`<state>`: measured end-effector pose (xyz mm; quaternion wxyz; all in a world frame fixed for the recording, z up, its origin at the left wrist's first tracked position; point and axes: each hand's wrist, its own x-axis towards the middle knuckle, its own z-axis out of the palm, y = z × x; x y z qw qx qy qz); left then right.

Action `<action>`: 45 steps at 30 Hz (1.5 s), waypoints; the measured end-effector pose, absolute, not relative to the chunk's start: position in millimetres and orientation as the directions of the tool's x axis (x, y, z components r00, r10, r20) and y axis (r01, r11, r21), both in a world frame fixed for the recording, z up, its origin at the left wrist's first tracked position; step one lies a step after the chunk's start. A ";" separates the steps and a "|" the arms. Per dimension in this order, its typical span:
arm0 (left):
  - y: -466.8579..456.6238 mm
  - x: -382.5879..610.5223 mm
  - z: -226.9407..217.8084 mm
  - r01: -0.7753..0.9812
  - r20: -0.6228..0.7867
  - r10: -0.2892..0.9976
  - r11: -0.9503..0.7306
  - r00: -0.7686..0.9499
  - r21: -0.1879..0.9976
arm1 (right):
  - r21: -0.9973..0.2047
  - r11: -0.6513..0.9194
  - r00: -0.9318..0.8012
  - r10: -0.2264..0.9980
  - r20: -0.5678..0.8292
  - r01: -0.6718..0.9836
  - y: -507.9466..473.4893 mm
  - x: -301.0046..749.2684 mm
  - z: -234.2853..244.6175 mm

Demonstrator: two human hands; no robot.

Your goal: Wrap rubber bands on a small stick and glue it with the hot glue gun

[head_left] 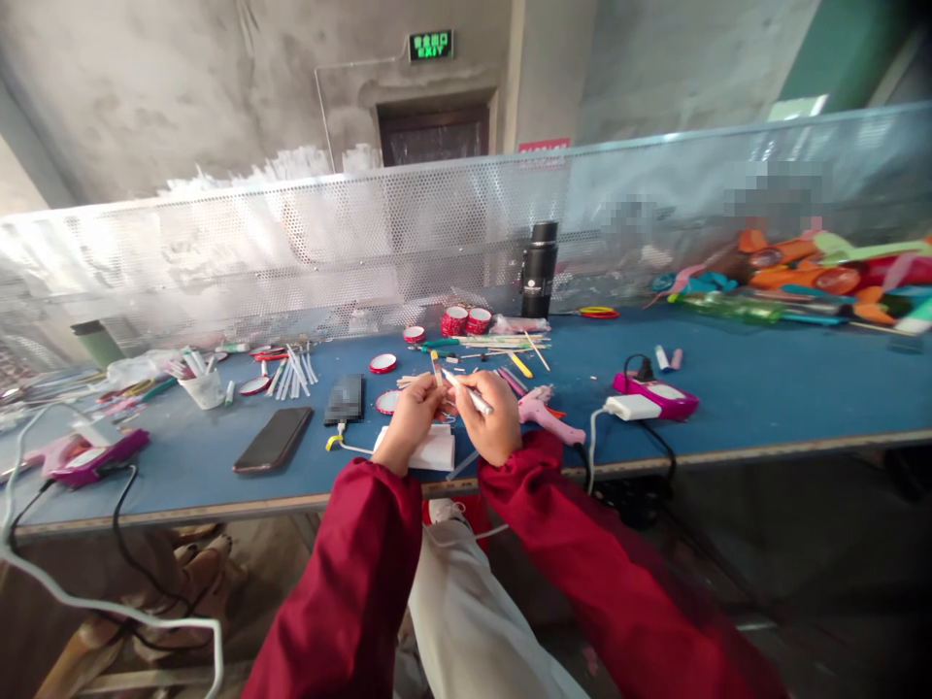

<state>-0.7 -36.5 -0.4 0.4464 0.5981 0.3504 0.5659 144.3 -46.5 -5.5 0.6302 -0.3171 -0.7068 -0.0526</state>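
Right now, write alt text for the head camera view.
A right hand holds a white pen close to a small orange-tipped stick in the left hand, over a cluttered blue table; a pink glue gun lies nearby.

The white pen (pixel 477 400) looks like smooth plastic, as does the pink glue gun (pixel 551 417). Glossy purple plastic cases the power strip (pixel 676 401), and the dark smartphone (pixel 274 439) has a smooth, reflective face. Perforated metal, shiny in patches, forms the panel (pixel 327 243). The blue tabletop (pixel 743 379) is smooth; the sleeves (pixel 371 563) are matt, creased red cloth. Rough, blotchy plaster or concrete makes the wall (pixel 254 78).
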 end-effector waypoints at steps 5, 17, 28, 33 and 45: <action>-36.2 -1.0 -0.6 -0.077 0.342 0.934 -0.335 0.103 0.939 | -0.344 0.798 0.027 0.381 0.924 0.495 -46.2 145.6 -5.6; -37.7 -0.9 0.7 -0.094 0.361 0.926 -0.352 0.108 0.931 | -0.305 0.803 -0.008 0.359 0.933 0.512 -45.9 143.7 -5.9; -36.6 -0.3 0.0 -0.075 0.392 0.915 -0.386 0.092 0.919 | -0.298 0.818 -0.049 0.368 0.929 0.492 -48.4 143.1 -5.0; -35.4 -1.2 -1.1 -0.090 0.383 0.919 -0.375 0.096 0.923 | -0.302 0.800 -0.044 0.377 0.925 0.519 -48.1 143.4 -5.2; -35.9 -1.3 -1.0 -0.116 0.363 0.927 -0.351 0.099 0.929 | -0.314 0.787 -0.011 0.377 0.926 0.530 -48.3 143.7 -4.9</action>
